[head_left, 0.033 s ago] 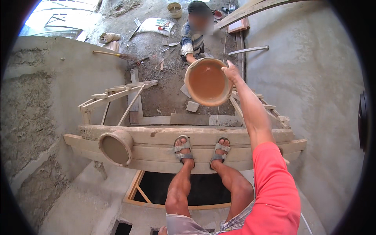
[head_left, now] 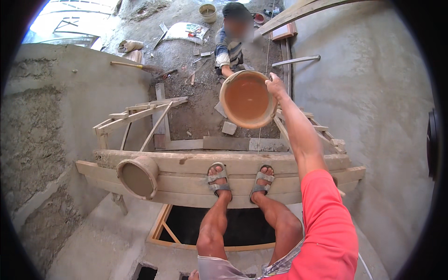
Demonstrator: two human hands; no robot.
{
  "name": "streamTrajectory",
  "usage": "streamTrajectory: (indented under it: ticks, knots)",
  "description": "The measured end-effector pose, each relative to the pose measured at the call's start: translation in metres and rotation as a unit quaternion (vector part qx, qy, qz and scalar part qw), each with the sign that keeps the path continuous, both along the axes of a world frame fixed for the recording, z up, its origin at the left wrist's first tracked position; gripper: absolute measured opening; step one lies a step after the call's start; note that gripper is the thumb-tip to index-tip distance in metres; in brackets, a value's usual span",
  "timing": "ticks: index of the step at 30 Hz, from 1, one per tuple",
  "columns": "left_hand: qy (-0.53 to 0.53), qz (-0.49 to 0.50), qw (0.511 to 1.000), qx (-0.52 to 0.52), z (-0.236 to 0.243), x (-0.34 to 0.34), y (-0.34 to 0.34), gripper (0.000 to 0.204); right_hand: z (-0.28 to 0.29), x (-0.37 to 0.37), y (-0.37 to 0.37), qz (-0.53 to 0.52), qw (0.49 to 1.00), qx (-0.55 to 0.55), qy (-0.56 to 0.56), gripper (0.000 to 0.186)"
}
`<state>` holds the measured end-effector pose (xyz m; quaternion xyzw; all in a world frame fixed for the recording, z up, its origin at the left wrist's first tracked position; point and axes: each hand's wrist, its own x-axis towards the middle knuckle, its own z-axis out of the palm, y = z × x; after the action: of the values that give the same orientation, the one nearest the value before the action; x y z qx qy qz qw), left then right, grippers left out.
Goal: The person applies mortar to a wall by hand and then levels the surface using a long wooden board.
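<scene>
My right hand [head_left: 276, 86] is closed on the right rim of a round bucket [head_left: 272, 113], held out at arm's length. Its inside looks orange-brown with small glints; whether that is liquid or the bare bottom I cannot tell. A co-worker's hand [head_left: 227, 71] reaches up to the bucket's far left side from below. Only a bit of my left hand [head_left: 193, 275] shows at the lower edge, beside my left thigh, and most of its fingers are hidden. Another bucket [head_left: 138, 176], with grey stuff inside, stands on the planks left of my feet.
I stand in sandals on wooden planks [head_left: 242, 186] spanning two plastered walls. A dark framed opening [head_left: 219, 224] lies behind my heels. Wooden framing [head_left: 135, 116] rises beyond the planks. Below, the co-worker [head_left: 228, 46] is near a pail [head_left: 207, 12], a sack [head_left: 186, 31] and a broom [head_left: 133, 64].
The bucket and my right hand have shifted very slightly, with the bucket's near rim a little closer to me. My feet stay in place.
</scene>
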<state>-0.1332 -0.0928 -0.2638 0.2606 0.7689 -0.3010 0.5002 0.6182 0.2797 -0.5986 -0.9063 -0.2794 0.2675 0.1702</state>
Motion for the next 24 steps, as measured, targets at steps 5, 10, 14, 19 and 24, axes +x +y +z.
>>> streamTrajectory:
  ticks: [5,10,14,19,24]
  knots:
    - [-0.012,0.024,0.999,0.02,-0.004,0.016,0.014,0.047,0.008,-0.015,0.004,-0.006,0.996,0.049,-0.069,0.034]
    - [0.006,0.25,0.965,0.08,-0.001,0.018,0.015,0.047,0.082,-0.045,-0.009,0.089,0.975,0.203,0.005,0.015]
    - [-0.047,0.315,0.94,0.117,0.017,0.029,0.044,0.047,0.141,-0.101,-0.037,0.092,0.973,0.11,0.179,0.01]
    - [-0.071,0.309,0.934,0.163,0.067,0.038,0.054,0.05,0.202,-0.13,-0.064,0.058,0.955,0.127,0.261,0.01]
    - [-0.053,0.274,0.942,0.189,0.104,0.04,0.042,0.052,0.268,-0.141,-0.106,0.061,0.961,0.108,0.249,0.013]
